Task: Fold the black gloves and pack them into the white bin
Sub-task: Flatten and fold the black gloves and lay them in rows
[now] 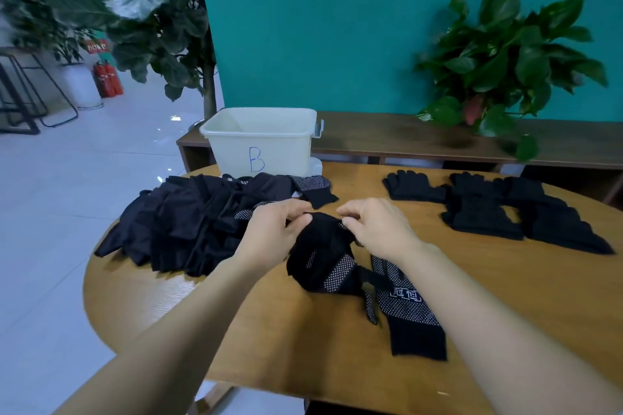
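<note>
A black glove with white grip dots point(323, 256) hangs bunched above the middle of the round wooden table point(303, 340). My left hand point(273, 232) pinches its upper left edge and my right hand point(377, 229) pinches its upper right edge. A second dotted black glove point(408, 307) lies flat under my right forearm. The white bin point(263, 141), marked with a blue B, stands at the table's far edge; what I see of its inside holds nothing.
A heap of black gloves point(188, 226) covers the table's left side. Several more black gloves point(499, 209) lie spread at the far right. Behind stand a low wooden bench point(387, 135), a teal wall and potted plants point(505, 57).
</note>
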The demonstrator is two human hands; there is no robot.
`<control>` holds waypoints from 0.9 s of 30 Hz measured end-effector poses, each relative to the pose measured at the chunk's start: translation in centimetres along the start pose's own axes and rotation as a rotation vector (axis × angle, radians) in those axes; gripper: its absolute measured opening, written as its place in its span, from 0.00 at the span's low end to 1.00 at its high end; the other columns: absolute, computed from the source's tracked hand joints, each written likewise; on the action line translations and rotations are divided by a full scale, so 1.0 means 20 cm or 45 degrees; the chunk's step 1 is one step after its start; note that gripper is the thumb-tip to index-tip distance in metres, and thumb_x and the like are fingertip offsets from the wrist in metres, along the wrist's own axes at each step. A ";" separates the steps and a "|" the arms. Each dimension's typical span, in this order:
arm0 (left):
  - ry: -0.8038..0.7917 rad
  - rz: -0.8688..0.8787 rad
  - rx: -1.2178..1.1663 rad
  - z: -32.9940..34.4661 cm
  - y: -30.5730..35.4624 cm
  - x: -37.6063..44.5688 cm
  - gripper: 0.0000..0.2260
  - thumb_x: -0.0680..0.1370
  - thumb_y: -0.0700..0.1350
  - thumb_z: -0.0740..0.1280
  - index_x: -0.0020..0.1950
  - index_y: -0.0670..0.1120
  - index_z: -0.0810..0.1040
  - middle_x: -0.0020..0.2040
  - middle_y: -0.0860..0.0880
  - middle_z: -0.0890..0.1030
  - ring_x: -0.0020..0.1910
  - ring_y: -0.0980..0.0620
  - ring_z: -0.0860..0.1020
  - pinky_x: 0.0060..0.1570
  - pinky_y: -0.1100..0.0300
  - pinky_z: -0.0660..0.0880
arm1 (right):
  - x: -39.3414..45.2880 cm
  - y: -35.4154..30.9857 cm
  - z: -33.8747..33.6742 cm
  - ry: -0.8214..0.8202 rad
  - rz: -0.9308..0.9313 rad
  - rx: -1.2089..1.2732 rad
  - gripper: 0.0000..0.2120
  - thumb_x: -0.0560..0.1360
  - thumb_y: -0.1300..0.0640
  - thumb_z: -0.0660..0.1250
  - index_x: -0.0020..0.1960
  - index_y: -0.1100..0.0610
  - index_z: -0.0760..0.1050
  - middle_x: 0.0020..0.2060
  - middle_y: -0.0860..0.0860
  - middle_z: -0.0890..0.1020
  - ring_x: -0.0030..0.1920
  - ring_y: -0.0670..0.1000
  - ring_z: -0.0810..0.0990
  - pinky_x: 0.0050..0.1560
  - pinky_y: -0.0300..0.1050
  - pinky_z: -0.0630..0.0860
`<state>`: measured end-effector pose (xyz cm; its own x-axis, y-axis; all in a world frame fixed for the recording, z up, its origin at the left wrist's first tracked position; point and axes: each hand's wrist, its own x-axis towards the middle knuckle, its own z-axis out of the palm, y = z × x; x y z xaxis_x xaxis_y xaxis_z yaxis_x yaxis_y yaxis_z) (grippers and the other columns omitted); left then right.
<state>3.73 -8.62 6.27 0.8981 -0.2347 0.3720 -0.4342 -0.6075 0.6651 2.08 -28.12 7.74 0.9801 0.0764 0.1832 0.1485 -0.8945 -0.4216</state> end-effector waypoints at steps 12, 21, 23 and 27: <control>-0.014 0.143 0.230 0.08 -0.40 -0.20 0.10 0.79 0.40 0.67 0.60 0.45 0.83 0.59 0.52 0.81 0.60 0.55 0.78 0.63 0.56 0.74 | -0.12 0.15 0.12 0.039 -0.126 -0.111 0.17 0.81 0.59 0.60 0.67 0.51 0.75 0.61 0.49 0.81 0.62 0.51 0.77 0.62 0.52 0.73; -0.181 0.290 0.356 0.14 -0.45 -0.20 0.14 0.76 0.40 0.71 0.61 0.45 0.82 0.61 0.51 0.81 0.62 0.52 0.76 0.64 0.53 0.74 | -0.08 0.10 0.22 -0.026 -0.149 -0.082 0.15 0.81 0.58 0.60 0.66 0.50 0.77 0.61 0.48 0.81 0.62 0.50 0.77 0.60 0.47 0.73; -0.303 0.325 0.422 0.17 -0.46 -0.17 0.17 0.77 0.41 0.70 0.66 0.45 0.79 0.66 0.50 0.78 0.68 0.52 0.72 0.70 0.59 0.65 | -0.07 0.08 0.25 -0.068 -0.141 -0.103 0.16 0.81 0.56 0.60 0.67 0.50 0.76 0.62 0.48 0.80 0.63 0.50 0.76 0.60 0.47 0.73; -0.414 0.287 0.388 0.20 -0.48 -0.10 0.18 0.79 0.42 0.66 0.70 0.46 0.75 0.70 0.52 0.74 0.71 0.55 0.67 0.69 0.70 0.56 | -0.06 0.03 0.32 -0.204 -0.179 -0.092 0.17 0.81 0.53 0.60 0.69 0.49 0.73 0.64 0.48 0.78 0.64 0.50 0.75 0.62 0.47 0.72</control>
<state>6.37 -5.33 -3.57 0.7807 -0.5807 0.2310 -0.6233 -0.6971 0.3542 1.82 -26.02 1.58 0.9597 0.2662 0.0898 0.2808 -0.8990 -0.3360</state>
